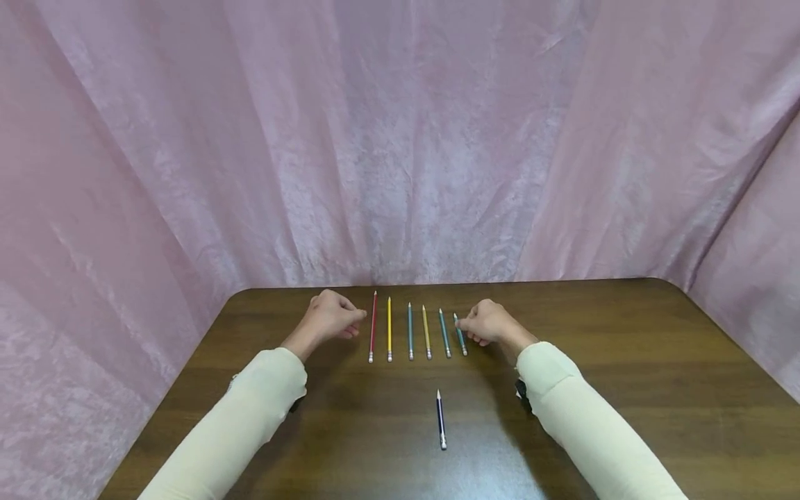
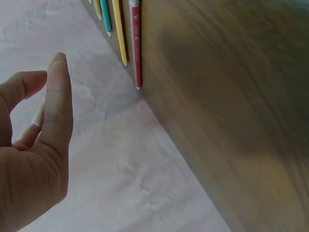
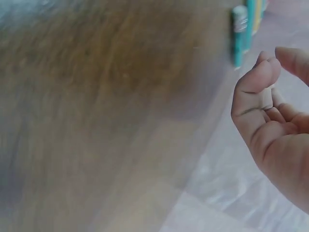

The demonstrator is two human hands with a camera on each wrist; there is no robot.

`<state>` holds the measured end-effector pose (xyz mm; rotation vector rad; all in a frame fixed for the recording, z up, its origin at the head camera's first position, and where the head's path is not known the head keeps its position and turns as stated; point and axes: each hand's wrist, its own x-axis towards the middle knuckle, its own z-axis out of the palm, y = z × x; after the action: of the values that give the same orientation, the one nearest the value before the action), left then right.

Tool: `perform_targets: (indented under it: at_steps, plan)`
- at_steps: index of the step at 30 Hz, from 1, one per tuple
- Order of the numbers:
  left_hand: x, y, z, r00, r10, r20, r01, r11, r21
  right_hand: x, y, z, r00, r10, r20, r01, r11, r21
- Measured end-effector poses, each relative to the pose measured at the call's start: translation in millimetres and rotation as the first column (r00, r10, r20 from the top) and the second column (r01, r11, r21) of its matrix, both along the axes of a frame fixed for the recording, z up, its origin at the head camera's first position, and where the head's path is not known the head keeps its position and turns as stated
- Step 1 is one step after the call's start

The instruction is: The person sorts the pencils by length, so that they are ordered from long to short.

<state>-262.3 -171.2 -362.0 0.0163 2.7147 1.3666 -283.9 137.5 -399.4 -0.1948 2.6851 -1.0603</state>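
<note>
Several pencils lie side by side in a row on the brown wooden table, tips away from me and erasers nearer. The longest, a red pencil (image 1: 373,328), is at the left end, and beside it lies a yellow pencil (image 1: 389,330). A short teal pencil (image 1: 461,339) ends the row on the right. My left hand (image 1: 331,317) hovers just left of the red pencil, holding nothing, its fingers loosely bent. My right hand (image 1: 492,322) is above the short teal pencil; in the right wrist view its thumb and index finger are apart, with nothing between them.
Nearer to me, a dark blue pencil (image 1: 441,420) lies alone on the table (image 1: 625,361). Between the red and short teal ends are a blue pencil (image 1: 410,332), a second yellow pencil (image 1: 427,333) and a teal pencil (image 1: 445,335). A pink curtain (image 1: 431,139) hangs behind the table.
</note>
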Motion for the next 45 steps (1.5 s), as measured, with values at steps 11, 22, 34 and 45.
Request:
perform_targets:
  at_steps: [11, 22, 34, 45]
  plan:
    - [30.7, -21.1, -4.7, 0.999, -0.037, -0.004, 0.037, 0.995, -0.095, 67.4, -16.8, 17.5, 0.985, 0.172, -0.006, -0.172, 0.984, 0.051]
    - [59.6, -35.6, -4.1, 1.0, -0.02, -0.015, 0.018, 0.995, -0.1, 101.9, -31.0, 10.8, 0.945, 0.317, 0.077, -0.323, 0.943, 0.086]
    - [58.9, -25.3, -0.9, 0.997, -0.067, -0.041, 0.062, 0.992, -0.107, 107.9, -45.0, -3.4, 0.933, 0.358, 0.027, -0.359, 0.925, 0.122]
    - [52.9, -10.7, -8.6, 0.995, -0.091, -0.031, 0.088, 0.993, -0.084, 112.0, -42.9, -1.3, 0.937, 0.348, 0.012, -0.346, 0.929, 0.129]
